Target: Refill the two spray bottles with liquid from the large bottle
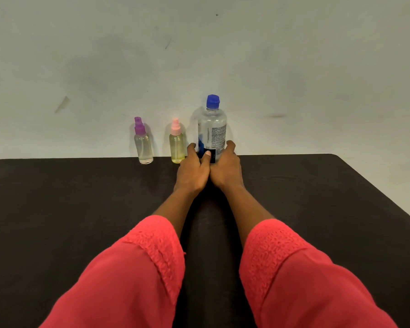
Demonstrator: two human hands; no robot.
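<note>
Two-handed grip on the large bottle (212, 129): the left hand (191, 171) wraps its lower left side with the thumb on the dark label, and the right hand (225, 169) curls round the lower right. Both are clamped low, probably to steady a tall, heavy bottle for lifting. It stands upright at the far edge of the bench (81, 197), blue cap (213, 101) on. The purple-topped spray bottle (143, 145) and the pink-topped spray bottle (176, 145), with yellowish contents, stand upright in a row to its left. Their sprayers are on, and the pink one is just beside the left fingers. Nothing is opened, so the task looks barely begun; tops must come off before pouring.
</note>
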